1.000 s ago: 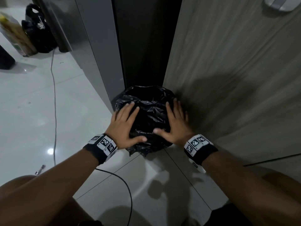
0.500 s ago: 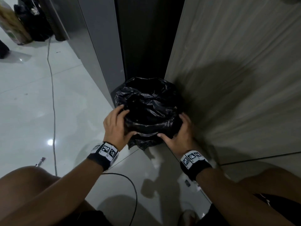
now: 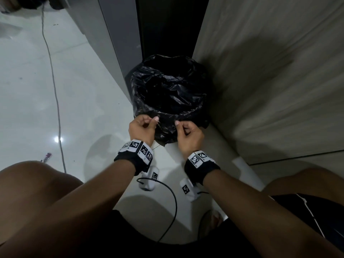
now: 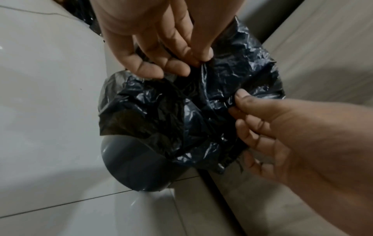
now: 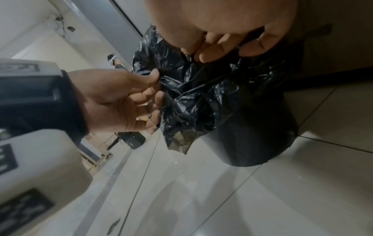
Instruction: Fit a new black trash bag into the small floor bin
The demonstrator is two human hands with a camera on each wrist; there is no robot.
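Observation:
The small dark grey floor bin (image 4: 137, 167) stands on the tiles, wedged in a corner. A crinkled black trash bag (image 3: 167, 94) lines it, its mouth open and its edge folded down over the rim. Both hands are at the bin's near side. My left hand (image 3: 149, 121) pinches the bag's overhang between thumb and fingers (image 4: 201, 55). My right hand (image 3: 181, 127) pinches the same overhang a little to the right, its thumb (image 4: 240, 95) pressed on the plastic. In the right wrist view a loose flap of the bag (image 5: 177, 140) hangs below the left hand (image 5: 131, 99).
A wood-grain cabinet panel (image 3: 270, 81) rises right of the bin, a grey panel (image 3: 115, 43) left of it, with a dark gap (image 3: 167, 25) behind. A thin cable (image 3: 55, 101) crosses the white floor at left; a black cable (image 3: 171, 198) loops near my knees.
My hands have left the bin's sides and come together at its near edge. They pressed and gripped the rim before; now each pinches the bag's overhang.

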